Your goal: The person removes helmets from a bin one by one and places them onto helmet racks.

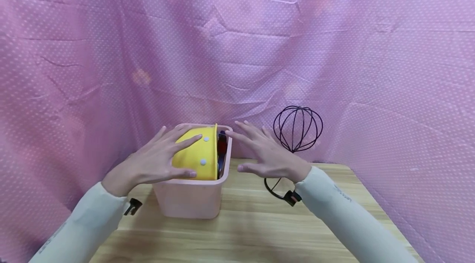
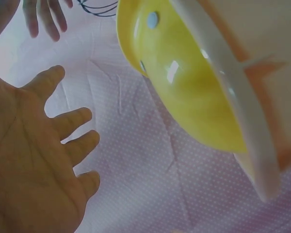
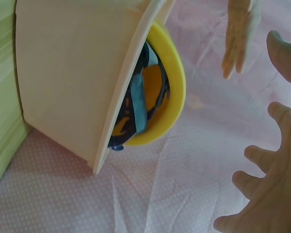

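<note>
A yellow hard hat (image 1: 194, 153) with pale round studs sits on its side in a pink plastic bin (image 1: 187, 201), its top standing above the rim. The hat's dark inner straps (image 3: 138, 104) show in the right wrist view. My left hand (image 1: 157, 160) hovers over the bin's left side, fingers spread, overlapping the hat in the head view. In the left wrist view a gap separates that palm from the hat. My right hand (image 1: 265, 153) is held in the air just right of the bin, its fingers spread and nothing in its grasp.
A black wire stand (image 1: 298, 129) with a balloon-shaped cage top and round base stands behind my right wrist on the wooden table (image 1: 259, 230). Pink dotted cloth (image 1: 237, 48) hangs behind the table and along both sides.
</note>
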The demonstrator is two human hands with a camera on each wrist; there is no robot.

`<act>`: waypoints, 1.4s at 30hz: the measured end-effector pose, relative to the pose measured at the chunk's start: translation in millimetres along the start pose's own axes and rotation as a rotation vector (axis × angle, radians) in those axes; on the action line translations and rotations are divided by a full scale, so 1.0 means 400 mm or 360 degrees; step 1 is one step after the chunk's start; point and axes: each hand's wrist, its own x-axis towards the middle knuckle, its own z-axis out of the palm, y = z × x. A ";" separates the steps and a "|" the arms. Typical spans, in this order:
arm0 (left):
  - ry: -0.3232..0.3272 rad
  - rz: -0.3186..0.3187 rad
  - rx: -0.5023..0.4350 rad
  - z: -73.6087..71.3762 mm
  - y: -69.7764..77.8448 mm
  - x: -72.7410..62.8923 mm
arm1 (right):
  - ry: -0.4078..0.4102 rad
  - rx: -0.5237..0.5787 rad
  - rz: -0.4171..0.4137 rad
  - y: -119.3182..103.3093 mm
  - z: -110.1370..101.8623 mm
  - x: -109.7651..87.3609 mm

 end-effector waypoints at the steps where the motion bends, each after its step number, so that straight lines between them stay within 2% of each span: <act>1: 0.0003 -0.0002 0.0000 0.001 -0.004 -0.003 | 0.0001 -0.0004 -0.0011 0.000 0.004 0.004; 7: 0.0034 -0.0006 -0.0027 0.012 -0.025 -0.022 | -0.0011 0.0049 -0.0020 -0.014 0.023 0.032; 12: 0.0042 -0.0061 -0.0064 0.026 -0.037 -0.040 | -0.0023 0.0136 -0.0038 -0.015 0.047 0.056; 18: 0.0064 -0.0121 -0.0112 0.042 -0.053 -0.063 | -0.0030 0.0255 0.0011 -0.019 0.074 0.075; 25: 0.0098 -0.0223 -0.0172 0.046 -0.077 -0.087 | 0.0047 0.0416 0.0054 -0.034 0.102 0.103; 31: 0.0109 -0.0304 -0.0263 0.065 -0.098 -0.114 | 0.0068 0.0614 0.0212 -0.042 0.137 0.126; 38: 0.0254 -0.0294 -0.0353 0.106 -0.125 -0.133 | 0.0012 0.1004 0.0405 -0.049 0.180 0.154; 42: 0.0295 -0.0299 -0.0360 0.127 -0.139 -0.143 | -0.0046 0.1126 0.0558 -0.055 0.195 0.163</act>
